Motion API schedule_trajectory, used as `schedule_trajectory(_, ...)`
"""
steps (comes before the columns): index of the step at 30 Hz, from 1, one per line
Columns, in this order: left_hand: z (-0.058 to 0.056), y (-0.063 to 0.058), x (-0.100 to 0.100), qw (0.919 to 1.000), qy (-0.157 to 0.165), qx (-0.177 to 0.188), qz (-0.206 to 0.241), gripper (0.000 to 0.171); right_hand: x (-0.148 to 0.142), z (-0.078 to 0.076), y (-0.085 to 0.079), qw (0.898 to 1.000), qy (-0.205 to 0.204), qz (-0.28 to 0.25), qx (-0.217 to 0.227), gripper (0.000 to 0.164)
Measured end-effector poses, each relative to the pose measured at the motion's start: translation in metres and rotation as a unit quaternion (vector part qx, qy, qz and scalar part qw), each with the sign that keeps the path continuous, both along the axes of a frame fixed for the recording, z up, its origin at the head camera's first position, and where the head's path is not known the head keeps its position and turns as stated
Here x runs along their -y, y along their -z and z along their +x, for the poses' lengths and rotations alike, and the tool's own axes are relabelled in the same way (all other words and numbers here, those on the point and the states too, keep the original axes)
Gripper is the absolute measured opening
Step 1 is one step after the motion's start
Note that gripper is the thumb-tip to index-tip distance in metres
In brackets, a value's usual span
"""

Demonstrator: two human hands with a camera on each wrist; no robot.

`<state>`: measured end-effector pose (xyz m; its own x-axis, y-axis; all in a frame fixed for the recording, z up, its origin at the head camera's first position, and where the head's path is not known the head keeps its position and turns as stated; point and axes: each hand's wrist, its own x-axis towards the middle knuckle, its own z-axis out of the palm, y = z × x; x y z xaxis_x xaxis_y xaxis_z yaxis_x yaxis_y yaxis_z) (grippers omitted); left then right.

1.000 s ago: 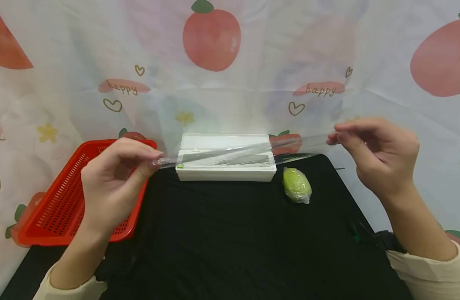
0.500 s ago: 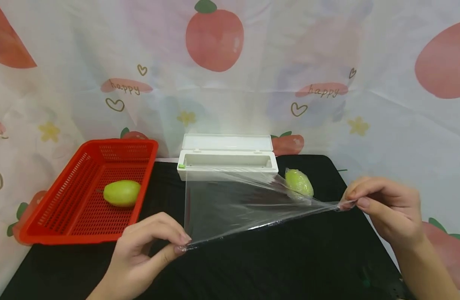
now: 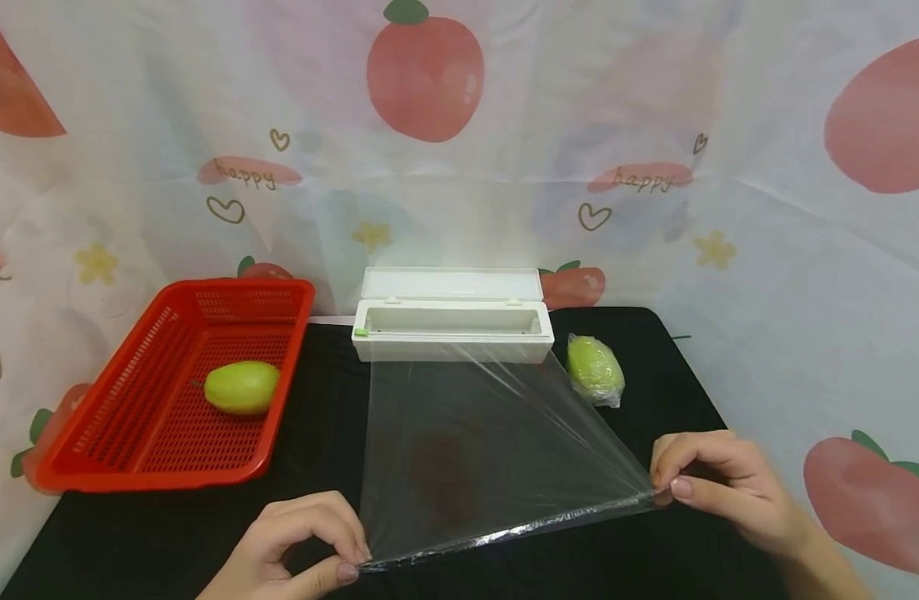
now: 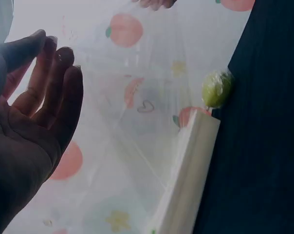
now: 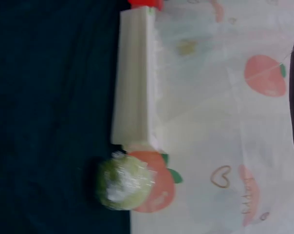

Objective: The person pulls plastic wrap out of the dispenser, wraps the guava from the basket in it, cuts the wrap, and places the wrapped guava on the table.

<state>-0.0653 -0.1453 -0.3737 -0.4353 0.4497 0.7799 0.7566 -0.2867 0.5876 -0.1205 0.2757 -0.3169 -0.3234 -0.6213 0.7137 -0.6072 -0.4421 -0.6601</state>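
A sheet of clear plastic wrap (image 3: pixel 489 450) stretches toward the person from the front of a white wrap dispenser (image 3: pixel 452 348), whose lid stands raised. My left hand (image 3: pixel 287 546) pinches the sheet's near left corner between thumb and fingers. At the near right corner, slightly farther from me, my right hand (image 3: pixel 729 487) pinches it too. The near edge between them is bunched and shiny. Creases run from the dispenser to the right corner. In the left wrist view the left hand (image 4: pixel 40 97) shows from the palm side, thumb and fingertips together.
Right of the dispenser lies a yellow-green fruit wrapped in film (image 3: pixel 596 371). A red basket (image 3: pixel 92 479) on the left holds an unwrapped yellow-green fruit (image 3: pixel 242 387). Black cloth (image 3: pixel 332 417) covers the table; a printed curtain (image 3: pixel 459 208) hangs behind.
Both hands have come down and toward the person from above the dispenser, drawing the sheet out over the table. The fruit in the basket, earlier behind the left hand, now shows.
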Motion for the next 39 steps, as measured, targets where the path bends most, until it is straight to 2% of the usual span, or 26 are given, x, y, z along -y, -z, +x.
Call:
schedule_trajectory(6, 0.007, 0.021, 0.014, 0.9996, 0.005, 0.027, -0.004, 0.037, 0.001, 0.007, 0.023, 0.997, 0.003, 0.075, 0.012, 0.035)
schedule_trajectory(14, 0.004, 0.038, 0.021, 0.9989, 0.035, 0.010, -0.027, 0.035, -0.004, 0.016, 0.063, 0.991, 0.014, 0.131, 0.032, 0.040)
schedule_trajectory(19, 0.004, 0.054, 0.027, 0.9953, 0.060, 0.051, -0.057, 0.036, -0.005, 0.021, 0.088, 0.985, 0.009, 0.157, 0.067, 0.037)
schedule_trajectory(25, 0.000, 0.079, 0.035, 0.9851, 0.079, 0.093, -0.121, 0.034, -0.005, 0.022, 0.114, 0.972, 0.024, 0.209, 0.102, 0.033)
schedule_trajectory(29, -0.001, 0.091, 0.037, 0.9755, 0.082, 0.125, -0.162, 0.030, -0.002, 0.023, 0.127, 0.956, 0.040, 0.257, 0.135, 0.030)
schedule_trajectory(31, -0.002, 0.095, 0.037, 0.9682, 0.083, 0.148, -0.184, 0.027, 0.000, 0.023, 0.132, 0.948, 0.047, 0.280, 0.147, 0.027)
schedule_trajectory(32, -0.002, 0.096, 0.038, 0.9611, 0.085, 0.175, -0.196, 0.025, 0.001, 0.023, 0.134, 0.943, 0.049, 0.289, 0.154, 0.026)
schedule_trajectory(34, -0.003, 0.100, 0.039, 0.9524, 0.083, 0.198, -0.216, 0.021, 0.003, 0.023, 0.137, 0.935, 0.054, 0.308, 0.167, 0.023)
schedule_trajectory(37, -0.005, 0.108, 0.040, 0.9463, 0.089, 0.205, -0.234, 0.017, 0.007, 0.024, 0.140, 0.922, 0.066, 0.338, 0.177, 0.020)
schedule_trajectory(39, -0.006, 0.113, 0.041, 0.9462, 0.087, 0.200, -0.239, 0.016, 0.010, 0.024, 0.142, 0.919, 0.079, 0.353, 0.158, 0.019)
